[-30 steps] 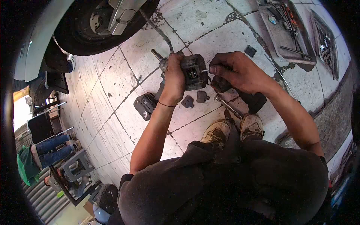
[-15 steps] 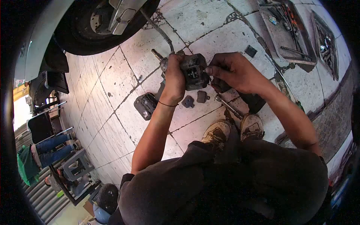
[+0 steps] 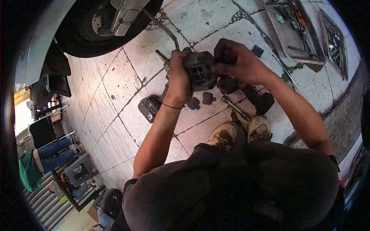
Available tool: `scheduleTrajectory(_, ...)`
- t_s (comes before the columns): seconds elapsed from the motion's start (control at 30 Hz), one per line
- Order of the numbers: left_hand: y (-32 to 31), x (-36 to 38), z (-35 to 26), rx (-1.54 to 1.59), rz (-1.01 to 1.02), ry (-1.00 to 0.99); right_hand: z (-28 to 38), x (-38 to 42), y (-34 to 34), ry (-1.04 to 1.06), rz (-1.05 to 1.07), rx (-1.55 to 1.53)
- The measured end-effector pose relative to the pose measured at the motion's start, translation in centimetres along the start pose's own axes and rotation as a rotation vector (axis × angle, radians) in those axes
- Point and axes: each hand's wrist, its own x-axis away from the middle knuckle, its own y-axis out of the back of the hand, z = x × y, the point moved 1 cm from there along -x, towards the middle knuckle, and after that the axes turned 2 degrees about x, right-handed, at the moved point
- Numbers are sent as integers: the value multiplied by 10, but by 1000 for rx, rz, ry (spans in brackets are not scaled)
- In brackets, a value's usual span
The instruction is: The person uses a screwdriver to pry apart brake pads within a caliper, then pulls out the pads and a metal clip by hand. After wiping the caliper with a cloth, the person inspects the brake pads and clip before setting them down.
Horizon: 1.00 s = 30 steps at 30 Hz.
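Note:
My left hand [image 3: 179, 79] grips a dark, grimy brake caliper [image 3: 202, 61] by its left side, above the floor. A hose [image 3: 167, 32] runs up from the caliper toward the wheel. My right hand [image 3: 241, 63] is at the caliper's right edge, its thumb at the metal and its fingers curled apart from the thumb. I see nothing between them. Below on the tiles lie two brake pads, one [image 3: 209, 98] beside the other [image 3: 194, 103]. A black and red power tool [image 3: 259, 98] lies under my right hand, partly hidden.
A car wheel [image 3: 104, 27] stands at upper left. Trays of tools [image 3: 304, 42] are at upper right. A metal bar tool [image 3: 237, 109] lies before my shoes [image 3: 223, 134]. A black case-like object [image 3: 148, 108] sits left. Another person's legs [image 3: 58, 156] show at far left.
My right hand has lifted slightly, and its fingers have moved up and away from the thumb. The caliper has tilted and shifted up slightly in my left hand.

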Motion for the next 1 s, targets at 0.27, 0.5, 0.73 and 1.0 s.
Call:
scheduleTrajectory(0.27, 0, 4, -6, 170, 190, 113, -4, 1, 1, 0, -33, -155)
scheduleTrajectory(0.5, -5, 10, -4, 65, 171, 43, -11, 12, -2, -166, -153, -321)
scheduleTrajectory(0.73, 17, -3, 9, 4, 187, 25, -4, 13, -12, -128, -200, -159)
scheduleTrajectory(1.0, 48, 4, 13, -14, 131, 45, -103, 62, -58, -20, -37, 462)
